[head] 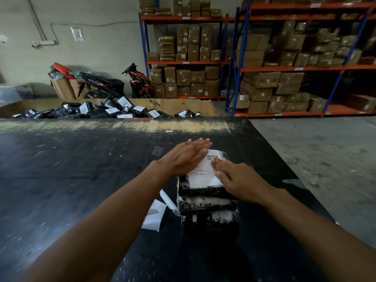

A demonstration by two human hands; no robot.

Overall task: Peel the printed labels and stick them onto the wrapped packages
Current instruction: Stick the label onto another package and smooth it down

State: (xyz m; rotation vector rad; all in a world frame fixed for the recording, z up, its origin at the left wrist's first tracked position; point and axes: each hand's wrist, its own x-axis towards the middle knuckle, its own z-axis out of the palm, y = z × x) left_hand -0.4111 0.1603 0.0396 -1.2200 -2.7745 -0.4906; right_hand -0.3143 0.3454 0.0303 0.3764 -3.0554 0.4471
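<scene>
At frame centre I lay my left hand [183, 157] flat, fingers together, on the label [203, 171] to smooth it down; my right hand [238, 180], fingers slightly spread, pins its right edge atop the package stack [207, 202] on the table [61, 169].

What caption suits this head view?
Both hands, left hand and right hand, press a printed label onto the top wrapped package.

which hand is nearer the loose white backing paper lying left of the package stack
Left. The left hand presses the label's left edge, on the side of the backing paper; the right hand sits on the label's right edge, farther away.
</scene>
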